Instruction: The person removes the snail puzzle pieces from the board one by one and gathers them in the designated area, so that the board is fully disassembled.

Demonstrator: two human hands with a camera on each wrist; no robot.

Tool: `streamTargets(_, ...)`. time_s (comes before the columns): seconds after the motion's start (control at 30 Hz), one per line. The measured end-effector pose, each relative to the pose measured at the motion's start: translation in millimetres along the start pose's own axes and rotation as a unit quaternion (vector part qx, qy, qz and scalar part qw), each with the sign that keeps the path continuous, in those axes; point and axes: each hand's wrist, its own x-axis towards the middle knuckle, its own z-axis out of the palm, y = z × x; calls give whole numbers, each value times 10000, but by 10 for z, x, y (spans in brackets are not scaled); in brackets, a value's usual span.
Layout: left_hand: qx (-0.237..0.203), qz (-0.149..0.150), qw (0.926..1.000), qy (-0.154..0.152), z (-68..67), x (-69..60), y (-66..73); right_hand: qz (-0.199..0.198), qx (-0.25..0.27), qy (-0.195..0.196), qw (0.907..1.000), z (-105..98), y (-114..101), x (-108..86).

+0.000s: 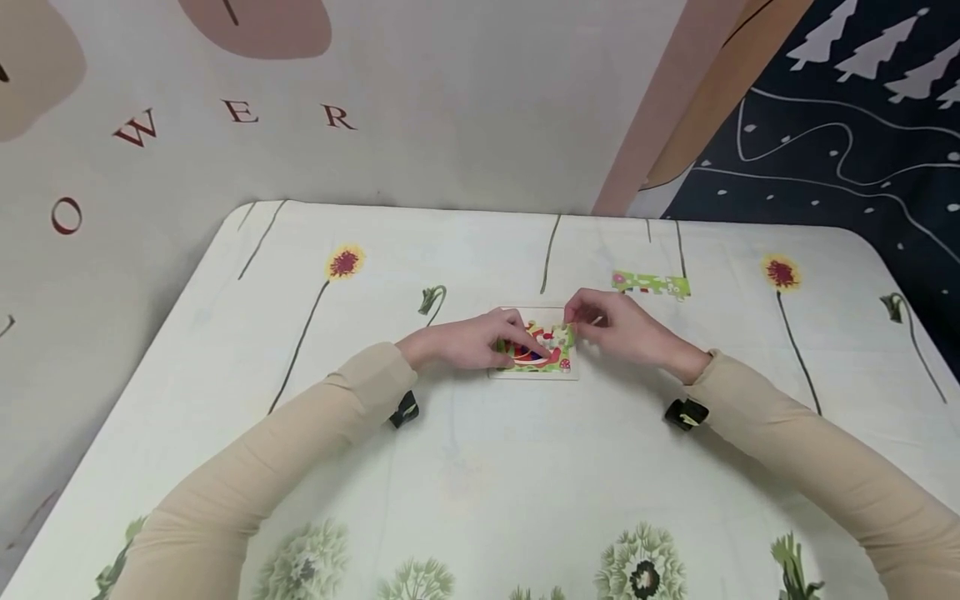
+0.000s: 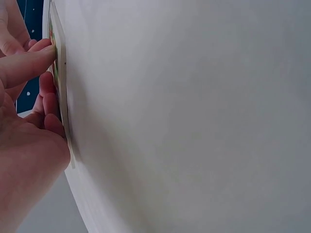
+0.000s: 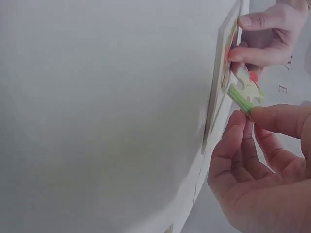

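A small jigsaw puzzle with a colourful picture lies in a pale wooden tray on the table. My left hand reaches over it from the left. Its index finger stretches across the picture, and its thumb touches near the front edge. At the tray's right side, my right hand pinches a puzzle piece between thumb and fingertips. That piece is green along one edge and pale with a red spot; in the right wrist view it is tilted up. My left fingers hide part of the picture.
Behind my right hand lies a joined strip of green puzzle pieces. A white cloth printed with flowers covers the table. A printed curtain or wall stands along its back edge.
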Motion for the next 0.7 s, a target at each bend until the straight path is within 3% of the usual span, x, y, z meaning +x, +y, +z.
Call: streamTargets(0.7, -49, -3, 10000, 18, 12, -3, -4, 343, 7, 258, 9991, -275, 130, -210)
